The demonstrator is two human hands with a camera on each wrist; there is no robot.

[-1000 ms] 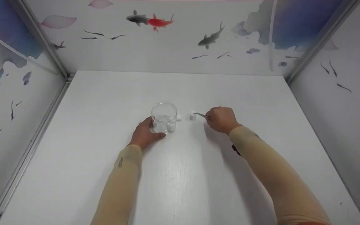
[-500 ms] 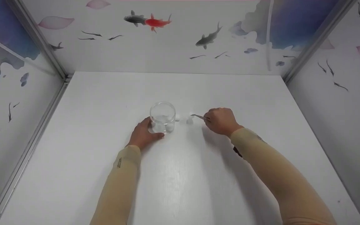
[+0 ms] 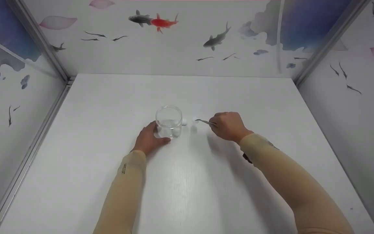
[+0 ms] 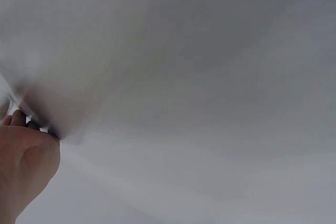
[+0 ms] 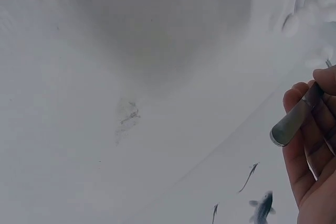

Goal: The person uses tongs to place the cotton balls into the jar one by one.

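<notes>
A clear round jar stands on the white table in the head view, with several white cotton balls inside it. My left hand grips the jar's left side, thumb at the front. In the left wrist view only part of that hand shows, at the lower left. Right of the jar, my right hand holds metal tweezers, tips towards the jar. A white cotton ball appears at the tweezer tips in the right wrist view, above the table. Another white ball lies beside the jar.
The white table is enclosed by a back panel and side panels printed with fish and petals. Grey metal posts stand at the corners.
My right hand has moved slightly left, bringing the tweezers and the white ball nearer the jar. My left hand stays on the jar.
</notes>
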